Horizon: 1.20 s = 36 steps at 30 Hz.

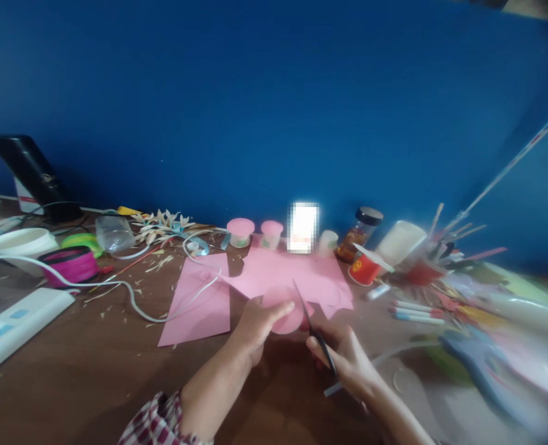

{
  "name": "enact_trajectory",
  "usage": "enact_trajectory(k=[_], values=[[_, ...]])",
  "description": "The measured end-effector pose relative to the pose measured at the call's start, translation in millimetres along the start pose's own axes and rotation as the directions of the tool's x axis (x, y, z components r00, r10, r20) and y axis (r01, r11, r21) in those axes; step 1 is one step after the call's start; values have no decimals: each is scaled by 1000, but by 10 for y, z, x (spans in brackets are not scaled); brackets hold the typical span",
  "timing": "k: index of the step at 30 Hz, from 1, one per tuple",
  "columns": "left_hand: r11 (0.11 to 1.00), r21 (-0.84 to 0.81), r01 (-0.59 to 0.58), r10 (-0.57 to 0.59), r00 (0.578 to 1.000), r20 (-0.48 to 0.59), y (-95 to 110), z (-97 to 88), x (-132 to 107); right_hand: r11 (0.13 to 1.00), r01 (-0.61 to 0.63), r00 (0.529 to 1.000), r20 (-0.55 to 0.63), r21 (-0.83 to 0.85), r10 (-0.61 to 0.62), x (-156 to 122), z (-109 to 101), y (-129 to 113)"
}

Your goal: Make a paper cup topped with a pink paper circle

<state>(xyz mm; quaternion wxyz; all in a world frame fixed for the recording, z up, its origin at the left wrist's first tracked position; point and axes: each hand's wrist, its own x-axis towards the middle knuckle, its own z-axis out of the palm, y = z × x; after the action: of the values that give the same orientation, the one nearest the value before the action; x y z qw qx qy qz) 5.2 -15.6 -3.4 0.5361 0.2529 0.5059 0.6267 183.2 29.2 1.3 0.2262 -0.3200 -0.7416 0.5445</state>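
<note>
person, two arms entering from the near edge. left hand [259, 327]: bare; forearm bare up to a checked sleeve [155, 423], maroon and white, bunched in folds near the elbow. right hand [348, 361]: bare; forearm uncovered to the frame's edge.

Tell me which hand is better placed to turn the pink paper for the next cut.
Left, probably. The left hand grips the pink paper at its rounded edge, so it can rotate it. The right hand is occupied holding the scissors, whose blades point up into the paper.
</note>
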Motion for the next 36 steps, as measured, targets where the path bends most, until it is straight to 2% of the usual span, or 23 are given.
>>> enact_trajectory(k=[8,16,36], values=[[1000,3,-9,9,999,35,-13,-11,15,999,-12,1000,7,50,12,5,20,23],[1000,-7,-15,15,1000,23,-27,13,-4,997,-5,1000,16,74,4,22,10,61],[1000,-12,0,1,1000,19,-48,11,7,1000,-17,1000,12,23,16,-1,7,13]])
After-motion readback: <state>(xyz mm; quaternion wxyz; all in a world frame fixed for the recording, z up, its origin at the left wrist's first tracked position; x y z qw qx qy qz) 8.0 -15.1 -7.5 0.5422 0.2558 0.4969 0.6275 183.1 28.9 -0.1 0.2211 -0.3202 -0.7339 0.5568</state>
